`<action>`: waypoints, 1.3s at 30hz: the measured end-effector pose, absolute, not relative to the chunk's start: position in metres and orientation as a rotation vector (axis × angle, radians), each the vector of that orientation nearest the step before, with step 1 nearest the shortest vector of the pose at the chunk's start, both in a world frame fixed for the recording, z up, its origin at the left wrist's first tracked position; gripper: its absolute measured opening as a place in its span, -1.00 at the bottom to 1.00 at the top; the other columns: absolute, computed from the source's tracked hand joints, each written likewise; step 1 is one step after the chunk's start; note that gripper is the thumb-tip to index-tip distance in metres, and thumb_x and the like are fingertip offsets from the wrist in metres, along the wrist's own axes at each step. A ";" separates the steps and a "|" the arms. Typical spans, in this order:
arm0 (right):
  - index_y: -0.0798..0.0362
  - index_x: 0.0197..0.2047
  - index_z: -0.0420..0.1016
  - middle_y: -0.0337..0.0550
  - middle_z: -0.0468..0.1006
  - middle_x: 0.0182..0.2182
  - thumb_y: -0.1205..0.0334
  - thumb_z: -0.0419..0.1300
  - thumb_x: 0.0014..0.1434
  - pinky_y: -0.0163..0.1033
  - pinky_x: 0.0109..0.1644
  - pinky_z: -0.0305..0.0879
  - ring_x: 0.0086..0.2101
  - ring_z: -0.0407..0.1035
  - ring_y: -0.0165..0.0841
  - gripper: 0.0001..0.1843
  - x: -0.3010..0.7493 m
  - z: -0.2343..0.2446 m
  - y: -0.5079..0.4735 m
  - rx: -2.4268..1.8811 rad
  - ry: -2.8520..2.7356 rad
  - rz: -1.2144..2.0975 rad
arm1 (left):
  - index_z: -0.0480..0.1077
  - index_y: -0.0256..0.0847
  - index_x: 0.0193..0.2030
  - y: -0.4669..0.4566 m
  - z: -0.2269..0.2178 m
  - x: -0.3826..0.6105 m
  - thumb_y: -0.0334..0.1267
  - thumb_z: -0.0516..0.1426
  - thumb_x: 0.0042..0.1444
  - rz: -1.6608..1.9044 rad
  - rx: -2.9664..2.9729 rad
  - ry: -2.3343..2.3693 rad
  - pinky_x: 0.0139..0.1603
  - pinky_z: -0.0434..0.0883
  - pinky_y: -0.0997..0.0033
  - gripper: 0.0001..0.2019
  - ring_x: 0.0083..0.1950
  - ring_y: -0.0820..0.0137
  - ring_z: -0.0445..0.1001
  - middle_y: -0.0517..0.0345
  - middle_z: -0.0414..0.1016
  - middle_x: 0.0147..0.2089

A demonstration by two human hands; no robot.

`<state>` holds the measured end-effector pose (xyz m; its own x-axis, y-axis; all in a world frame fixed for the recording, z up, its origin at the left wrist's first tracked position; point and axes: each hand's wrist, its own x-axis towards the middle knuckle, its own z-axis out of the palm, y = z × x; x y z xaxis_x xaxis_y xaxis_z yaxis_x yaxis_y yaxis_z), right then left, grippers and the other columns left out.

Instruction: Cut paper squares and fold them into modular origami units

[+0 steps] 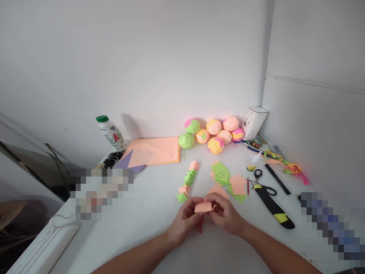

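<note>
Between my two hands, low in the middle of the head view, is a small peach piece of paper. My left hand pinches its left side with thumb and fingers. On its right side, my right hand grips the edge, fingers curled partly behind it. Just beyond my hands runs a row of folded paper units, green and peach. Right of that row lie loose green paper squares and peach paper squares, overlapping one another.
Several faceted paper balls rest against the back wall. Scissors, a black-and-yellow cutter, a black pen and a small glue bottle lie at right. Peach sheets and a white bottle stand back left.
</note>
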<state>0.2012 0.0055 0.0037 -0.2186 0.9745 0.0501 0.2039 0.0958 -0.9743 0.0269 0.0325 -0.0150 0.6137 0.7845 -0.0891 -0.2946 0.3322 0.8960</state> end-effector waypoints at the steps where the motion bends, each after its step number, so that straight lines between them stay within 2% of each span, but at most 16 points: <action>1: 0.02 -0.14 0.34 -0.15 0.37 -0.20 0.43 0.11 -0.01 -0.35 -0.40 0.26 -0.38 0.31 -0.43 -0.68 0.201 0.005 0.005 -1.173 -1.576 1.222 | 0.29 -0.20 -0.10 0.032 -0.015 0.027 -0.17 0.20 0.05 0.759 1.001 0.569 -0.55 0.37 0.50 -0.70 -0.48 0.53 0.34 0.14 0.38 -0.26; 4: 0.00 -0.06 0.31 -0.12 0.31 -0.11 0.36 0.14 0.04 -0.32 -0.36 0.31 -0.38 0.33 -0.43 -0.65 0.202 0.005 0.004 -1.127 -1.586 1.266 | 0.29 -0.20 -0.06 0.032 -0.015 0.028 -0.18 0.19 0.06 0.752 1.016 0.564 -0.54 0.38 0.50 -0.67 -0.43 0.49 0.37 0.06 0.40 -0.15; 6: 0.01 -0.05 0.32 -0.10 0.31 -0.10 0.29 0.14 0.09 -0.30 -0.33 0.33 -0.37 0.34 -0.42 -0.69 0.202 0.004 0.005 -1.128 -1.583 1.256 | 0.30 -0.20 -0.03 0.032 -0.014 0.028 -0.17 0.20 0.05 0.740 1.038 0.575 -0.54 0.38 0.49 -0.65 -0.46 0.51 0.37 0.05 0.41 -0.15; 9: 0.02 -0.06 0.33 -0.09 0.32 -0.12 0.26 0.13 0.13 -0.30 -0.31 0.34 -0.29 0.35 -0.37 -0.73 0.201 0.002 0.006 -1.126 -1.586 1.226 | 0.31 -0.22 -0.02 0.033 -0.012 0.029 -0.11 0.19 0.05 0.740 1.063 0.594 -0.56 0.36 0.48 -0.62 -0.52 0.52 0.35 0.10 0.45 -0.27; 14: 0.00 -0.06 0.34 -0.11 0.35 -0.14 0.35 0.09 0.14 -0.30 -0.26 0.33 -0.24 0.35 -0.36 -0.73 0.200 0.003 0.006 -1.106 -1.575 1.229 | 0.32 -0.23 -0.03 0.033 -0.009 0.029 -0.03 0.14 0.07 0.740 1.084 0.652 -0.54 0.33 0.46 -0.60 -0.60 0.53 0.35 0.17 0.46 -0.39; 19: 0.04 -0.12 0.43 -0.14 0.44 -0.29 0.26 0.10 0.17 -0.30 -0.28 0.28 -0.32 0.34 -0.37 -0.80 0.202 0.003 0.008 -1.209 -1.610 1.141 | 0.32 -0.28 -0.12 0.033 -0.013 0.031 0.05 0.09 0.09 0.726 1.054 0.724 -0.59 0.31 0.49 -0.59 -0.62 0.48 0.36 0.22 0.41 -0.58; 23: 0.11 -0.29 0.48 -0.25 0.34 -0.52 0.18 0.04 0.22 -0.35 -0.44 0.17 -0.50 0.23 -0.46 -0.76 0.203 0.004 0.008 -1.260 -1.593 1.157 | 0.32 -0.30 -0.24 0.032 -0.014 0.034 0.07 0.08 0.09 0.671 1.068 0.771 -0.63 0.28 0.53 -0.61 -0.69 0.50 0.32 0.21 0.42 -0.66; 25: 0.10 -0.25 0.44 -0.26 0.33 -0.52 0.15 0.04 0.22 -0.36 -0.45 0.16 -0.52 0.21 -0.47 -0.77 0.203 0.002 0.007 -1.247 -1.552 1.181 | 0.30 -0.28 -0.28 0.032 -0.012 0.034 0.08 0.07 0.09 0.658 1.069 0.774 -0.65 0.27 0.53 -0.61 -0.70 0.50 0.31 0.21 0.43 -0.67; 28: 0.08 -0.06 0.29 -0.34 0.28 -0.56 0.13 0.05 0.21 -0.36 -0.47 0.14 -0.54 0.19 -0.47 -0.73 0.203 -0.001 0.005 -1.258 -1.474 1.201 | 0.29 -0.27 -0.33 0.032 -0.008 0.032 0.10 0.05 0.09 0.613 1.081 0.749 -0.63 0.29 0.52 -0.60 -0.69 0.49 0.32 0.20 0.43 -0.67; 31: 0.04 -0.03 0.15 -0.44 0.17 -0.63 0.15 0.05 0.22 -0.39 -0.51 0.09 -0.59 0.12 -0.49 -0.72 0.203 -0.003 0.003 -1.273 -1.418 1.209 | 0.28 -0.26 -0.36 0.032 -0.006 0.030 0.10 0.05 0.10 0.571 1.085 0.707 -0.61 0.30 0.51 -0.61 -0.67 0.48 0.34 0.18 0.45 -0.65; 34: 0.01 -0.04 0.09 -0.41 0.23 -0.59 0.17 0.00 0.25 -0.38 -0.48 0.15 -0.57 0.17 -0.47 -0.76 0.202 -0.002 0.003 -1.243 -1.410 1.200 | 0.28 -0.26 -0.39 0.033 -0.007 0.030 0.07 0.04 0.12 0.577 1.070 0.705 -0.61 0.30 0.53 -0.62 -0.67 0.49 0.34 0.19 0.43 -0.67; 39: 0.02 -0.18 0.28 -0.14 0.36 -0.31 0.29 -0.02 0.22 -0.33 -0.42 0.23 -0.44 0.27 -0.43 -0.88 0.203 0.003 0.003 -1.150 -1.652 1.001 | 0.26 -0.26 -0.40 0.035 -0.011 0.033 0.05 0.07 0.10 0.695 0.958 0.704 -0.69 0.31 0.55 -0.64 -0.64 0.48 0.41 0.18 0.45 -0.54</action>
<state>0.2029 0.0029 0.0033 -0.2012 0.9584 0.2025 0.2645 0.2522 -0.9308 0.0334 0.0348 -0.0107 0.5831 0.7827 -0.2177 -0.2083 0.4031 0.8912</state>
